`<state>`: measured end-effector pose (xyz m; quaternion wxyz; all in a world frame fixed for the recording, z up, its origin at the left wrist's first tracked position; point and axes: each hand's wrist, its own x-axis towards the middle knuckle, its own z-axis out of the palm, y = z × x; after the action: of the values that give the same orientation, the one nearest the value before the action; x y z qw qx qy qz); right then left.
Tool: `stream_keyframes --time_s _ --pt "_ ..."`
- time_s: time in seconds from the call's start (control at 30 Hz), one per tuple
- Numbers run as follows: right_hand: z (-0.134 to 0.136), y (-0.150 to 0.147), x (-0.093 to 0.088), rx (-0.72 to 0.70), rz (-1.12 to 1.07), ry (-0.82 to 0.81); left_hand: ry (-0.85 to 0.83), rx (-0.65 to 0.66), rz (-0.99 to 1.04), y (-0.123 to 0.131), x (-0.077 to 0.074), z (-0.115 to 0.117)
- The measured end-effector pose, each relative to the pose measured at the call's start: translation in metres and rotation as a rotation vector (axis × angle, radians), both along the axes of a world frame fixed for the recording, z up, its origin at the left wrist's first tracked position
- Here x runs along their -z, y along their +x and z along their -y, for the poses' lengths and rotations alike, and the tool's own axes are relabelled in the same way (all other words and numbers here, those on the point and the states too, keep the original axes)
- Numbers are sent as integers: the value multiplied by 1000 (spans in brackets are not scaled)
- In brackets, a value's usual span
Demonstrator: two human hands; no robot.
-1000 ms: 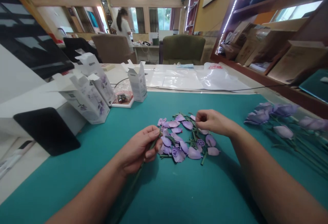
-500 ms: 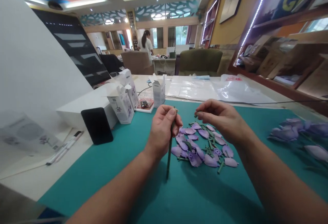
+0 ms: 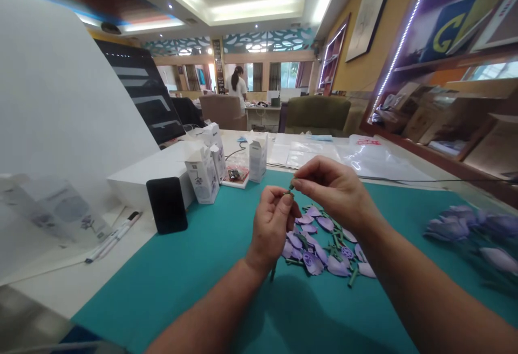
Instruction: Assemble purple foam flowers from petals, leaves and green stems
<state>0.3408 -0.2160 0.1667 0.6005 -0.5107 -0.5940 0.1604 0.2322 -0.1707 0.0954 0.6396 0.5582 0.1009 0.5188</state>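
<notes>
My left hand (image 3: 272, 227) is closed round a green flower stem (image 3: 273, 273), whose lower end sticks out below the palm. Just above it, my right hand (image 3: 329, 186) pinches a small green piece (image 3: 291, 185) between thumb and fingertips. That piece is at the top end of the stem; whether the two touch is hard to make out. Behind and below both hands lies a loose pile of purple petals (image 3: 313, 263) mixed with short green stem pieces (image 3: 353, 277), partly covered by my hands.
Purple flowers (image 3: 457, 222) lie at the right on the green mat (image 3: 194, 284). White boxes (image 3: 201, 176), a black tablet-like panel (image 3: 167, 205) and pens (image 3: 113, 237) stand or lie at left. Clear plastic sheets (image 3: 364, 160) cover the back. A person (image 3: 238, 85) stands far off.
My right hand has moved left, bringing the small green piece to the stem top. My left hand has tilted the stem, so less of it shows. The view has tipped up slightly.
</notes>
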Motion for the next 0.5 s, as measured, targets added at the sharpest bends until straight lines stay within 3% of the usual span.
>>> stream_keyframes --time_s 0.5 --pt "10 -5 -6 -9 148 -58 5 23 -34 -8 -5 9"
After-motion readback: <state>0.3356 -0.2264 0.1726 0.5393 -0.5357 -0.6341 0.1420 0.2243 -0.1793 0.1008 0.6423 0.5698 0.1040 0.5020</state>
